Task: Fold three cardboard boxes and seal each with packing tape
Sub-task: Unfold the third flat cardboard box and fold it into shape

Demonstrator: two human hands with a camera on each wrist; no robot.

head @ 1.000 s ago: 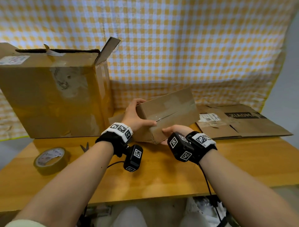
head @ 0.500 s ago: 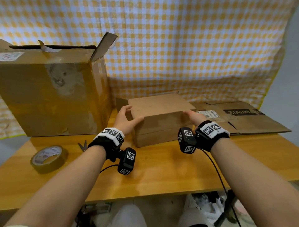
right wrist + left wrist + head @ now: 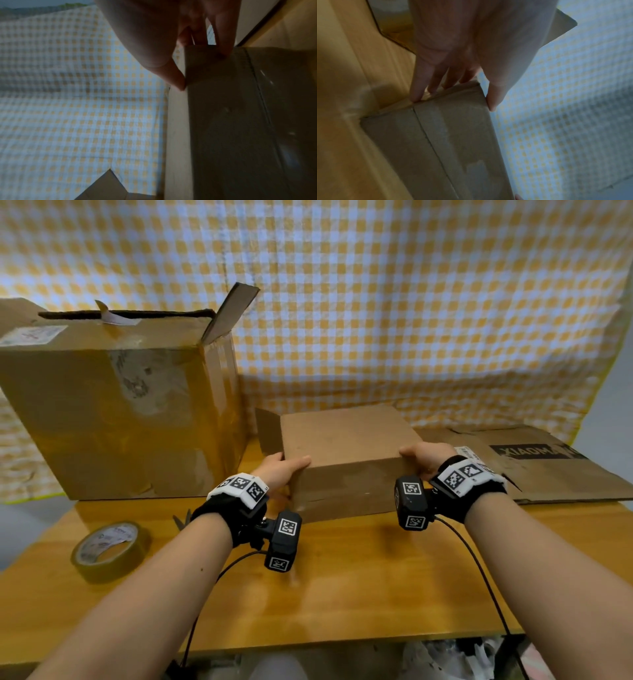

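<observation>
From the head view, the small cardboard box [image 3: 346, 453] sits on the desk [image 3: 342, 583] between the left hand [image 3: 281, 469] and right hand [image 3: 426, 455], each grip clasping one end, near the tape roll [image 3: 108, 551].

Left wrist: thumb on top, fingers [image 3: 419, 88] pressing the end.

Right wrist: thumb and fingers [image 3: 223, 44] pinch the corner.

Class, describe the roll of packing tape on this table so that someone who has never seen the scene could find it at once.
Start at the wooden table and go to its near left corner, in front of the big open box. The tape roll lies flat there, away from both hands. It is the only round thing among the boxes and the flat cardboard, brownish with a white printed core.
</observation>
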